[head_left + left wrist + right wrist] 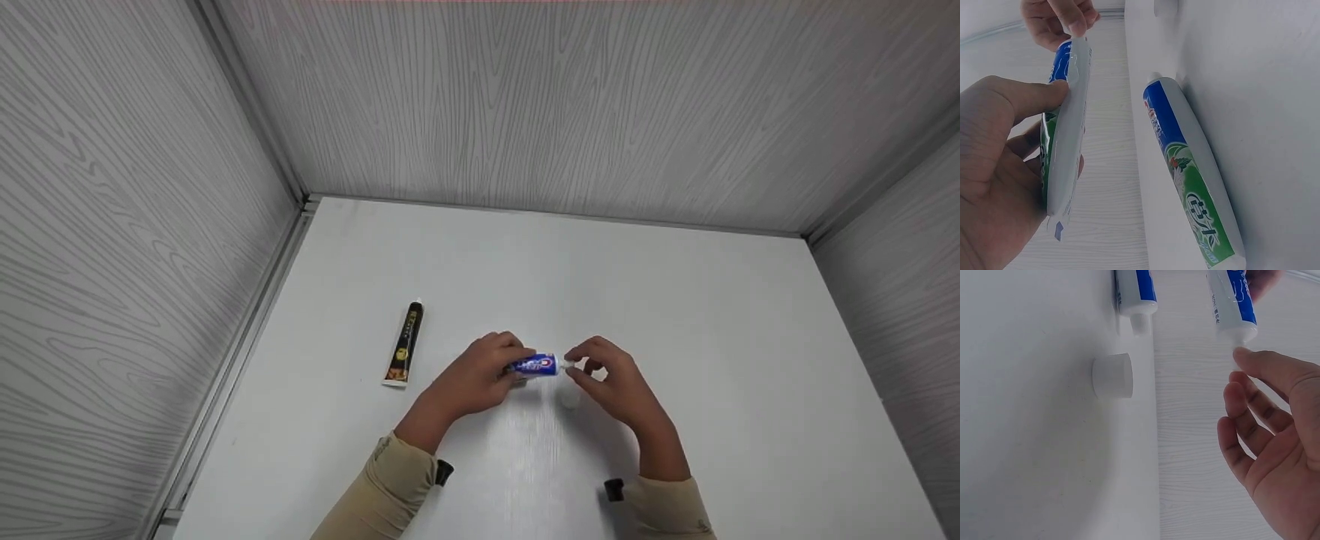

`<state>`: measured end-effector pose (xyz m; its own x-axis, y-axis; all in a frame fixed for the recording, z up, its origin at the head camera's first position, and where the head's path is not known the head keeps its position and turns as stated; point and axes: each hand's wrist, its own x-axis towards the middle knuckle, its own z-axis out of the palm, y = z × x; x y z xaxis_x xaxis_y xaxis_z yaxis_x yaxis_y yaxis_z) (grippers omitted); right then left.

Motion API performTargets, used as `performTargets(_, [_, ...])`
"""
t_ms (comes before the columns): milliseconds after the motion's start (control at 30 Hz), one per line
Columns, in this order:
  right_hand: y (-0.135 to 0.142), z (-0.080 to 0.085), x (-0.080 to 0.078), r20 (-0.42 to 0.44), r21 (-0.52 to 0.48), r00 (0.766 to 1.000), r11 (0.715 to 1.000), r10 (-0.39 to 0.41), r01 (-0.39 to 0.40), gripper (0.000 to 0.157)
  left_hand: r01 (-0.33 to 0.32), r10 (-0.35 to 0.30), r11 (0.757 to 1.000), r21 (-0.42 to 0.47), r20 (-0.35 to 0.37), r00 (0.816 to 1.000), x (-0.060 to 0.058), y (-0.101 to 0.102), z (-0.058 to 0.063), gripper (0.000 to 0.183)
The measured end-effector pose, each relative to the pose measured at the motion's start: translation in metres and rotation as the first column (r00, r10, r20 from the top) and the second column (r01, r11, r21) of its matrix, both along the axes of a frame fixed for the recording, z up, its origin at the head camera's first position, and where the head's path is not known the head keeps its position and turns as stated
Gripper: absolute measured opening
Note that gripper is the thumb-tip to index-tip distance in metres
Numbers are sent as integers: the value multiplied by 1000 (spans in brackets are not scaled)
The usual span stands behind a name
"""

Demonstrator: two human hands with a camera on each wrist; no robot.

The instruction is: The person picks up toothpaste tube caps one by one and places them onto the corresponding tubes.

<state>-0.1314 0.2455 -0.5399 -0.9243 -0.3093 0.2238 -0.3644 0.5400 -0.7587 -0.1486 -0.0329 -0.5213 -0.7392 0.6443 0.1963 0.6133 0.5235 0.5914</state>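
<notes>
My left hand [480,373] grips a blue, white and green toothpaste tube [1067,132] around its body, raised off the white table. At the tube's white nozzle [566,365], the thumb and forefinger of my right hand [615,382] pinch the tip; the other fingers are loosely bent. A second, matching toothpaste tube [1188,174] lies on the table beside the left hand, its nozzle uncovered; the left hand mostly hides it in the head view. On the table near the right hand stands a white round cap [1112,377].
A black toothpaste tube [405,343] with gold markings lies to the left of both hands. Grey wood-grain panels [480,105] border the white table [712,322] at the back and both sides.
</notes>
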Motion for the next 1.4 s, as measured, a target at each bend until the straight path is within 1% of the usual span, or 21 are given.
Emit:
performTargets(233, [3,0,-1,40,27,999,999,18,-19,17,0,0,1000,-8,5,1000,0,1,1,35])
performTargets(500, [5,-2,-2,87,62,996,998,7,-13,16,4,-4,1000,-17,8,1000,0,3,2,35])
performTargets(700, [7,1,-2,138,55,990,998,10,-18,15,8,-8,1000,-12,7,1000,0,4,2,35])
performTargets(767, [8,2,-2,156,52,988,999,7,-16,17,9,-9,1000,-11,13,1000,0,5,3,35])
performTargets(900, [10,3,-1,179,41,984,999,8,-16,26,8,-8,1000,-8,21,1000,-1,7,3,35])
performTargets(1000, [11,1,0,167,29,986,999,7,-12,29,6,-6,1000,-6,25,1000,-1,8,2,35])
performTargets(1133, [12,1,0,105,24,994,1000,-4,2,27,0,0,1000,-4,22,1000,-1,7,2,34])
performTargets(1300, [12,3,0,60,35,998,999,-28,26,26,8,-8,1000,-4,-1,1000,-2,6,1,33])
performTargets(1400, [14,2,0,39,34,999,999,-30,29,29,13,-13,1000,-2,-8,1000,-2,6,0,34])
